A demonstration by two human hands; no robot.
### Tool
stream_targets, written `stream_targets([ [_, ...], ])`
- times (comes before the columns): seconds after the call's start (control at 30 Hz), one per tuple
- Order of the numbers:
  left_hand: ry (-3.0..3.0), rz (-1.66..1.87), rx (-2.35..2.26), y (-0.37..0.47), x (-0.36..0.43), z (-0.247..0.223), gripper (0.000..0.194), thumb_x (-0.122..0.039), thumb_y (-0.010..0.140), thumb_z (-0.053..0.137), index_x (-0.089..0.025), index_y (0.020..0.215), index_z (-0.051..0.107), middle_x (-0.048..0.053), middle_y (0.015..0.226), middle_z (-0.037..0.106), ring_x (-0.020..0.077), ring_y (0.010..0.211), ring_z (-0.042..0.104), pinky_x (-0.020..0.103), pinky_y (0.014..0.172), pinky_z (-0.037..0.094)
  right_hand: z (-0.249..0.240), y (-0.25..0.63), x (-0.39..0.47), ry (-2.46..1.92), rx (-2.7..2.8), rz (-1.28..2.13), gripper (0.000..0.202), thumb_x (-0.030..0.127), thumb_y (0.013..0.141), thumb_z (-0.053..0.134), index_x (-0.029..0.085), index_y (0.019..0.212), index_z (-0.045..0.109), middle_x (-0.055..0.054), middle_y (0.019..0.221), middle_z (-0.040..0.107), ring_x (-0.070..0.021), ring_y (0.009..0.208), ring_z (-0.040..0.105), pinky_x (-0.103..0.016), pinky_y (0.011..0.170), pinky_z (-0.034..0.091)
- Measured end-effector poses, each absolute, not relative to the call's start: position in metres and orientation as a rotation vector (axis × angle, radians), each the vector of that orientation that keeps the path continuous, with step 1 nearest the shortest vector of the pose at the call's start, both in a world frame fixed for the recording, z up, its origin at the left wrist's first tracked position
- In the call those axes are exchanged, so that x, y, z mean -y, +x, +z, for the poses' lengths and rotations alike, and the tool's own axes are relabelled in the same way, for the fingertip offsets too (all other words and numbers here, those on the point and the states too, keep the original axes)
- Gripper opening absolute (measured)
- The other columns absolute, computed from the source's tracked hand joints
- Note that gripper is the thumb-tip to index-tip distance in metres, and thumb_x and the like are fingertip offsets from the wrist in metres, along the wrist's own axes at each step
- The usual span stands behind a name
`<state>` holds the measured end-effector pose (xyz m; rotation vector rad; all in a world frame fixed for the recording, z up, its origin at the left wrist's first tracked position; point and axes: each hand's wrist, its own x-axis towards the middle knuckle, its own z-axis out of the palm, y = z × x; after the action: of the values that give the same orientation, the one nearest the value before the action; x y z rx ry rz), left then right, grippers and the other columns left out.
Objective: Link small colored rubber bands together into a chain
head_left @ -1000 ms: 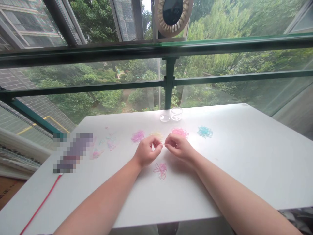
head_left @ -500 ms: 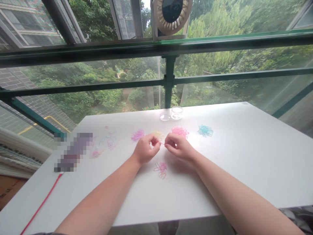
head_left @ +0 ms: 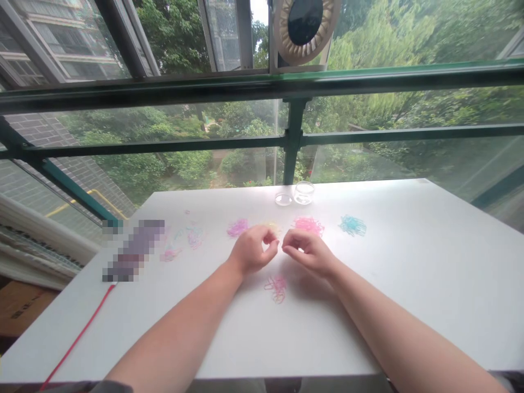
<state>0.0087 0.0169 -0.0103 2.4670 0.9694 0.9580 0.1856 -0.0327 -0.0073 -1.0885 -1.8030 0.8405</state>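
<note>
My left hand [head_left: 254,251] is closed in a pinch above the middle of the table. Facing it, fingertips almost meeting, is my right hand [head_left: 309,252], also pinched. A thin pink rubber band stretched between them a moment ago; at this instant it is too fine to make out in the narrow gap. Below the hands lies a small pile of pink and purple rubber bands [head_left: 277,288]. Behind them are heaps of purple bands [head_left: 238,227], yellow bands [head_left: 271,225], partly covered by my left hand, and bright pink bands [head_left: 308,224]. Teal bands [head_left: 352,225] lie to the right.
A clear round container [head_left: 304,193] and its lid-like clear disc [head_left: 283,200] stand at the table's back edge. Scattered mixed bands [head_left: 180,244] lie left. Beside them is a pixelated object [head_left: 137,250] with a red cord [head_left: 79,335]. Green railing [head_left: 295,139] and windows border the white table [head_left: 409,284].
The view has shifted slightly, moving the scene right in the picture. My hands keep nearly the same pinched pose; the pink strand seen between the fingertips no longer shows clearly.
</note>
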Motion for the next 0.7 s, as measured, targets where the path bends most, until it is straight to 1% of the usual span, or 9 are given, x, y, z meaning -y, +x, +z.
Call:
stream_targets([
  [0.17, 2.375, 1.073, -1.188, 0.002, -0.023, -0.008, 0.008, -0.022, 0.078, 0.050, -0.017, 0.071, 0.052, 0.001, 0.069, 0.059, 0.0147, 0.069, 0.055, 0.028, 0.066, 0.043, -0.006, 0.184, 0.035, -1.105, 1.866, 0.859, 0.007, 0.014, 0.077, 0.050, 0.017, 0.071, 0.052, 0.001, 0.064, 0.051, -0.0105, 0.059, 0.045, -0.023, 0.056, 0.037],
  [0.4, 2.472, 0.894, -0.821, 0.003, -0.017, -0.010, 0.006, -0.020, 0.076, 0.052, -0.017, 0.072, 0.054, 0.001, 0.068, 0.058, 0.0130, 0.066, 0.055, 0.026, 0.065, 0.043, -0.009, 0.192, 0.023, -1.292, 1.701, 0.574, 0.005, 0.015, 0.074, 0.053, 0.017, 0.070, 0.056, 0.001, 0.062, 0.051, -0.0103, 0.055, 0.044, -0.023, 0.053, 0.036],
  [0.5, 2.465, 0.873, -0.810, 0.003, -0.016, -0.009, 0.004, -0.018, 0.075, 0.052, -0.017, 0.071, 0.055, 0.001, 0.069, 0.060, 0.0130, 0.066, 0.055, 0.026, 0.064, 0.043, -0.008, 0.196, 0.020, -1.341, 1.659, 0.511, 0.006, 0.017, 0.074, 0.054, 0.018, 0.069, 0.057, 0.001, 0.061, 0.052, -0.0107, 0.055, 0.044, -0.023, 0.053, 0.036],
  [0.63, 2.460, 0.869, -0.828, 0.001, -0.018, -0.008, 0.005, -0.018, 0.074, 0.053, -0.017, 0.071, 0.056, 0.001, 0.067, 0.060, 0.0124, 0.064, 0.055, 0.025, 0.063, 0.043, -0.009, 0.214, 0.016, -1.487, 1.611, 0.313, 0.010, 0.019, 0.073, 0.055, 0.019, 0.068, 0.063, -0.002, 0.071, 0.057, -0.0125, 0.061, 0.049, -0.026, 0.061, 0.039],
  [0.7, 2.459, 0.860, -0.817, 0.000, -0.019, -0.008, 0.005, -0.018, 0.074, 0.053, -0.017, 0.071, 0.057, 0.001, 0.066, 0.060, 0.0122, 0.063, 0.055, 0.025, 0.062, 0.043, -0.011, 0.229, 0.012, -1.597, 1.530, 0.204, 0.014, 0.022, 0.074, 0.054, 0.020, 0.068, 0.067, -0.002, 0.072, 0.059, -0.0139, 0.062, 0.051, -0.028, 0.062, 0.040],
])
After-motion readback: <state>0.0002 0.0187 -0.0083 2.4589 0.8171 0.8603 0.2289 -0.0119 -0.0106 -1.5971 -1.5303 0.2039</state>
